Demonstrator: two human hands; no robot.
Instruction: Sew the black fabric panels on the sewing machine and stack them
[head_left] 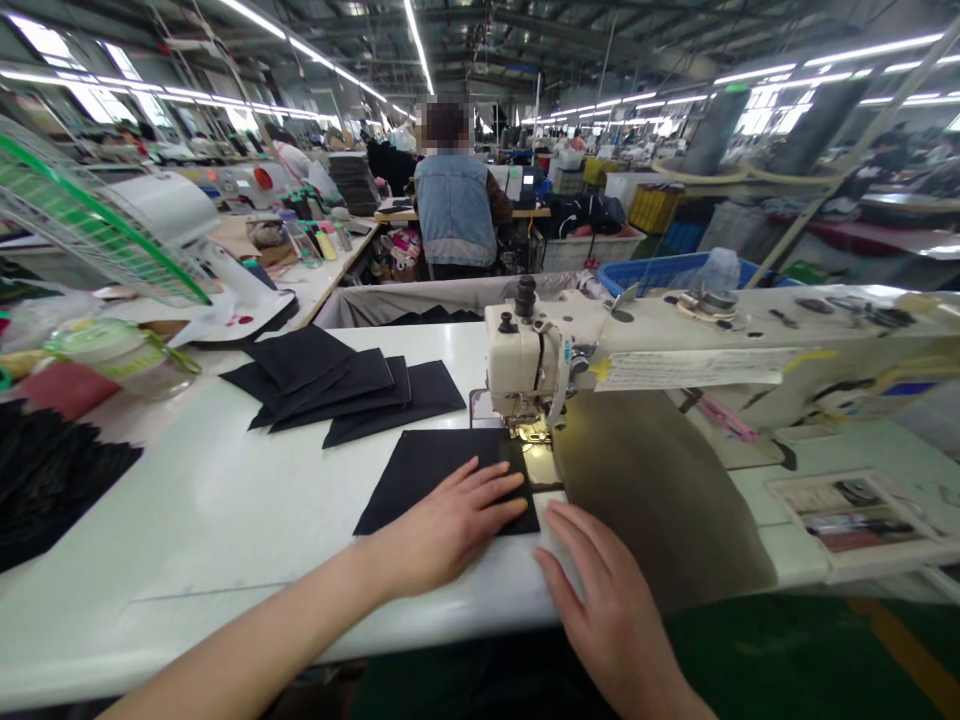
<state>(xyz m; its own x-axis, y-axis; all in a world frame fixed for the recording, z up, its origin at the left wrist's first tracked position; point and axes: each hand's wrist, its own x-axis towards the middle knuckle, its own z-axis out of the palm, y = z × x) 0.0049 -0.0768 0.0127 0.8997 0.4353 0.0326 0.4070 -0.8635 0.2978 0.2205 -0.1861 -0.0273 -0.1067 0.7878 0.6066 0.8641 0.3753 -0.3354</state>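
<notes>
Under the needle end of a cream sewing machine lies a flat black fabric piece, its right edge by the lit presser foot. My left hand rests flat on this piece, fingers stretched toward its right edge. Just right of the fabric's near corner is my right hand, thumb and fingers apart with nothing between them. Its fingertips are close to the table surface; whether they touch it I cannot tell. Behind the piece, to the left, several black fabric pieces lie in an overlapping pile.
A white fan with a green-rimmed guard and a lidded plastic jar stand at the left, near gathered black fabric. A small tray of tools is at the right. Ahead, a person in a denim vest sits facing away.
</notes>
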